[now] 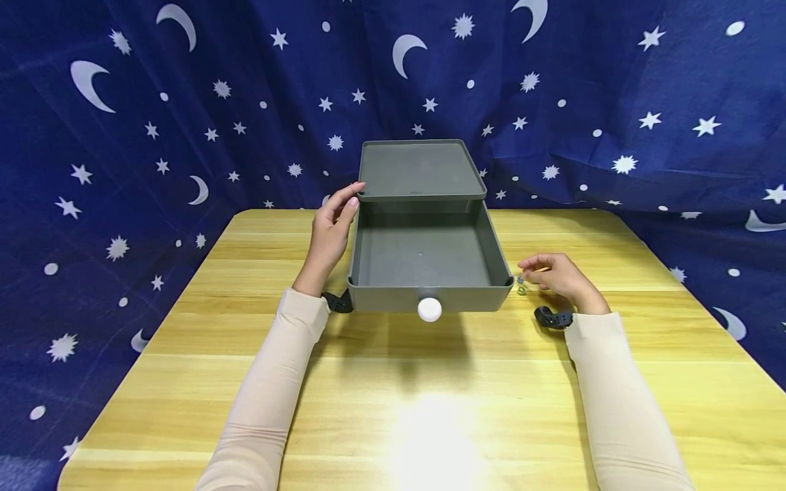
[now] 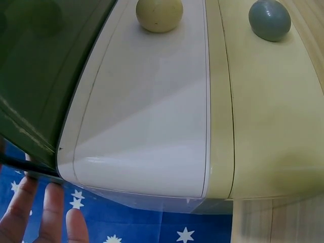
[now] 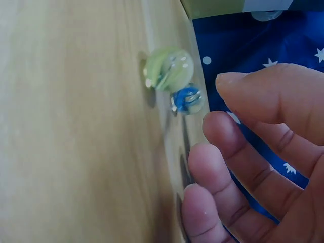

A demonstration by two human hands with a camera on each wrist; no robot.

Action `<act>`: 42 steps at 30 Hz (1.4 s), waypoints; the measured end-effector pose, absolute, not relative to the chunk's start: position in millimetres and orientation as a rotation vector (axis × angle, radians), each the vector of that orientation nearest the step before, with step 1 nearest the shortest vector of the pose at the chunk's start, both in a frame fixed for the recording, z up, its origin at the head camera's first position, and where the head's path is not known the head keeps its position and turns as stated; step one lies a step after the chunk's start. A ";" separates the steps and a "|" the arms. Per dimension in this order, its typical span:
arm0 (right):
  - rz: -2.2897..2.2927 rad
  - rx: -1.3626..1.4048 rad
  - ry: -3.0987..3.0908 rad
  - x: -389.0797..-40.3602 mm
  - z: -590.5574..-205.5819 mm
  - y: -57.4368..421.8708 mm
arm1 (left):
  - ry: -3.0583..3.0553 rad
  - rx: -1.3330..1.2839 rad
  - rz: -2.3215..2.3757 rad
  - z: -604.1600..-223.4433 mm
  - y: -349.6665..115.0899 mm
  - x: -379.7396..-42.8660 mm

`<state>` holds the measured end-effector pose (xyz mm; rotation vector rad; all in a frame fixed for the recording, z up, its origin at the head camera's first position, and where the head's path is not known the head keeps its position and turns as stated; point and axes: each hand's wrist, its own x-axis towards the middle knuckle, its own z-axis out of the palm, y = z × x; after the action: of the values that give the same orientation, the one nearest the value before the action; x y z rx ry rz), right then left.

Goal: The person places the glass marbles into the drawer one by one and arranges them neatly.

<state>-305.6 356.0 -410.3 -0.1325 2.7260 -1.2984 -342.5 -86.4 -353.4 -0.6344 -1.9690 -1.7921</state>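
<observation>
A grey drawer with a round white knob stands pulled out of a small cabinet whose grey top shows behind it. My left hand rests against the left edge of that top, fingers extended; the left wrist view catches several of its fingers at the cabinet's rim. To the right of the drawer, my right hand hovers with loosely bent fingers beside two glass marbles. The yellow-green marble and the smaller blue marble lie on the table, apart from the fingertips.
Below the grey drawer, the cabinet has a white drawer front with a yellowish knob and a pale yellow front with a grey knob. Everything stands on a wooden table before a blue star-and-moon curtain.
</observation>
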 end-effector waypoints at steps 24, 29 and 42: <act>-1.151 -0.081 2.771 -303.8 -412.3 351.6 | -1.944 -0.628 -1.797 -353.7 -86.6 -343.0; -1.112 -0.067 2.787 -305.4 -413.5 352.2 | -1.944 -0.629 -1.797 -353.5 -86.3 -342.8; -1.121 -0.058 2.773 -303.8 -415.4 353.8 | -1.955 -0.631 -1.794 -353.8 -86.0 -342.9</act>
<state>-303.8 353.8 -415.4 -0.0580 2.7733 -1.1206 -342.9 -86.0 -353.8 -0.6313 -1.9552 -1.7943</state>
